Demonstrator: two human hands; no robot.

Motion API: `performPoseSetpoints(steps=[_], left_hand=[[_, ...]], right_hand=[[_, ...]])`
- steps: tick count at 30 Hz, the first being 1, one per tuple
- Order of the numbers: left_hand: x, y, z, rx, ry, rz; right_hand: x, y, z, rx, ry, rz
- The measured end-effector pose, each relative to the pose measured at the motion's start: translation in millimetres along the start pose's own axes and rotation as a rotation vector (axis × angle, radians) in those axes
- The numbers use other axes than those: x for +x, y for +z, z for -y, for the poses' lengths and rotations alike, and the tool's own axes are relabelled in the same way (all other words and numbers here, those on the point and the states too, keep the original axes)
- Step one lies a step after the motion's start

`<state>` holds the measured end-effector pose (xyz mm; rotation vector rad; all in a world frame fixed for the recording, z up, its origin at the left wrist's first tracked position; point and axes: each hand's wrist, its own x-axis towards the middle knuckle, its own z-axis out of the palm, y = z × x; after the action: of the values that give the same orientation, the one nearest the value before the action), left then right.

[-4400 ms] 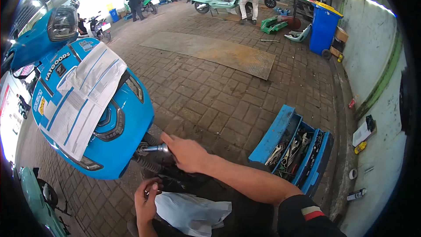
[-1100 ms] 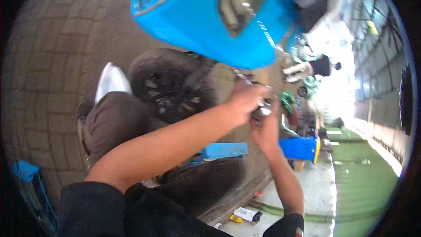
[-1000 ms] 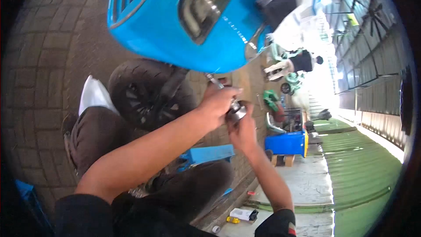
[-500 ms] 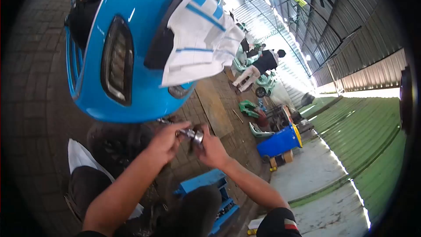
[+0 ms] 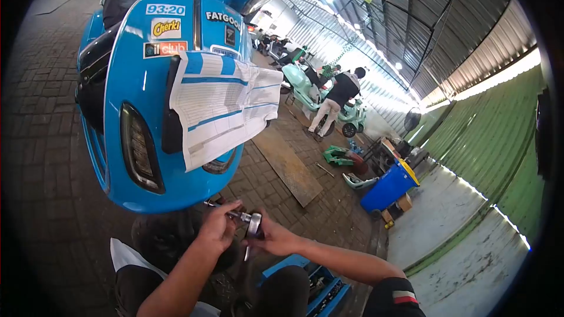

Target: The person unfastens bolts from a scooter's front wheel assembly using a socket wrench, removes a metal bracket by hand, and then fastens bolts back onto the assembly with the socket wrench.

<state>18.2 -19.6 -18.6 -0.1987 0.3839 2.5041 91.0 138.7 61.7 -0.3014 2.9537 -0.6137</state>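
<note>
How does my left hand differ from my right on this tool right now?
The left hand grips the slim shaft of the metal tool, while the right hand is at its thick head. The left hand is nearer the blue scooter; the right hand is nearer the blue bin. Both are bare and at the same tool.

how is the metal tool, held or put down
Held: the left hand grips the shaft of the metal tool, and the right hand is at its round head. I cannot tell whether its tip is seated.
</note>
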Motion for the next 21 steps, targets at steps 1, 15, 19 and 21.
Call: performPoseSetpoints(steps=[1, 15, 19, 21], left_hand=[[1.5, -2.2, -1.2, -0.010, -0.033, 0.036], [1.1, -8.9, -2.1, 0.044, -0.106, 0.027], [4.3, -7.2, -4.9, 0.054, -0.035, 0.031], [2.0, -3.9, 0.1, 0.016, 0.000, 0.044]], right_hand=[[-4.1, -2.2, 12.4, 0.575, 0.259, 0.176], [-16.8, 9.8, 20.4, 0.474, 0.271, 0.058], [-3.0, 7.4, 8.9, 0.421, 0.274, 0.006], [7.2, 14.9, -13.0, -0.457, -0.198, -0.439]])
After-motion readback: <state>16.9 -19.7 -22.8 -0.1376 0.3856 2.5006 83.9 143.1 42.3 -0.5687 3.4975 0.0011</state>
